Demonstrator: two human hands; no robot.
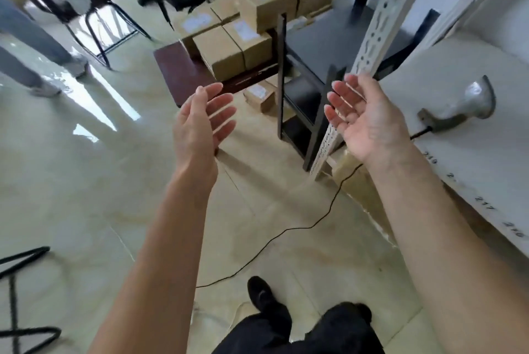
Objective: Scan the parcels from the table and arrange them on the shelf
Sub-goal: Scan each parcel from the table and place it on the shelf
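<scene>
A single wide-angle head view looks forward and steeply down from standing height, close over the glossy pale tiled floor [86, 181], toward the far dark brown wooden table [183, 73] beside the white metal shelf [458, 95].

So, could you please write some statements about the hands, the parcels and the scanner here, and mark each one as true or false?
1. Both the left hand and the right hand are empty, fingers straight. True.
2. The brown cardboard parcels lie on the dark wooden table. True.
3. The grey handheld scanner is held in the right hand. False: it lies on the white shelf board.
4. A black cable runs across the floor. True.
5. The left hand grips a parcel. False: it touches nothing.
</scene>
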